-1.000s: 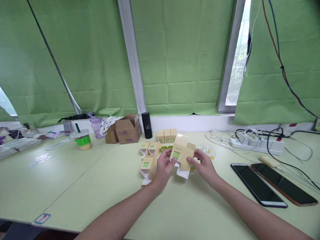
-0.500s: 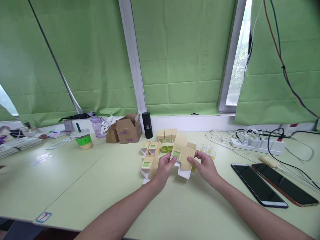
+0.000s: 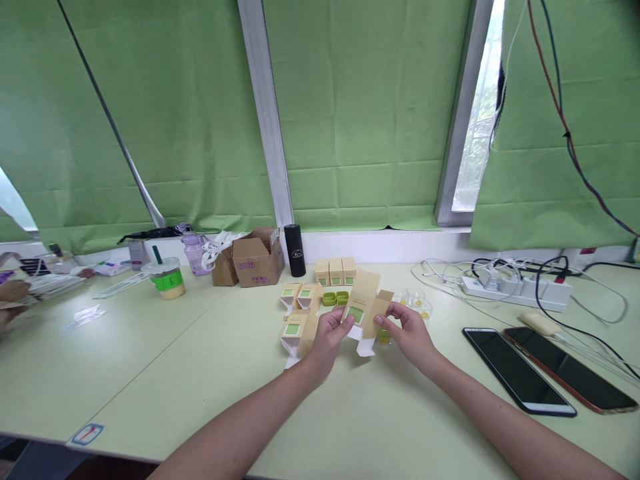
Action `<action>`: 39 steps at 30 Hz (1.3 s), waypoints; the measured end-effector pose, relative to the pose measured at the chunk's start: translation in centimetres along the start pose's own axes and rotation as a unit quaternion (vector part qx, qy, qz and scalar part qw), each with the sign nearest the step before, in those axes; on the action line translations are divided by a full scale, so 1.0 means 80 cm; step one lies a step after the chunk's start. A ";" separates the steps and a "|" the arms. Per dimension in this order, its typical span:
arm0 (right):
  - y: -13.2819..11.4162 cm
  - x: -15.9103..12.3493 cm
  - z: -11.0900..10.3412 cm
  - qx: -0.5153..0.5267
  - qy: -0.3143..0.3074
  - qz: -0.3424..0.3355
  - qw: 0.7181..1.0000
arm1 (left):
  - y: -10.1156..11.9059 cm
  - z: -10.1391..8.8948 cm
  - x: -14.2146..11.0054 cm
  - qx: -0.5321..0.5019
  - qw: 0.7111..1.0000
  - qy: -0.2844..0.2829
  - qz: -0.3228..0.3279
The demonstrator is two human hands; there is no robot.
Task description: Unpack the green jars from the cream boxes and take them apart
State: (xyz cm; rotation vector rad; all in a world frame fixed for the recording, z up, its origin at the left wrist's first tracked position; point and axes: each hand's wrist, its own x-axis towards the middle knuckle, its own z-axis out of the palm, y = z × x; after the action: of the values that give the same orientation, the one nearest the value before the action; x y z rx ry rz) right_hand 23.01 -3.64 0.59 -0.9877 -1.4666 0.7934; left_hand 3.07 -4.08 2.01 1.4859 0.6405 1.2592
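Carton pinched at opp. edges, L hand + R hand grip closed; nearer phone well apart.

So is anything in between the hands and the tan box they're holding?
No, nothing I can see: the left hand and right hand both hold the tan box directly. The small green containers sit farther back, not in between.

A single view, worn on the head over there, facing forward and down, left hand and right hand near, pale table below, green curtains far across
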 end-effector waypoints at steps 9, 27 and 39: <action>0.009 0.004 -0.001 0.061 0.062 0.017 0.996 | 0.009 0.006 -0.020 0.414 0.850 0.025 0.325; 0.011 0.008 -0.002 0.093 0.077 0.038 0.992 | 0.003 0.006 -0.024 0.528 0.779 0.021 0.339; 0.001 -0.001 0.000 -0.036 0.051 -0.021 0.998 | 0.040 -0.022 0.020 0.317 0.924 0.171 0.124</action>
State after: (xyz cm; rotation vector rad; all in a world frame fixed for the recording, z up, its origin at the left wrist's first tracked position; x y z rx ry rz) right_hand 23.05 -3.72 0.50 -1.0331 -1.4302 0.6542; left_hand 1.20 -3.09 5.41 1.9319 1.2068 1.6197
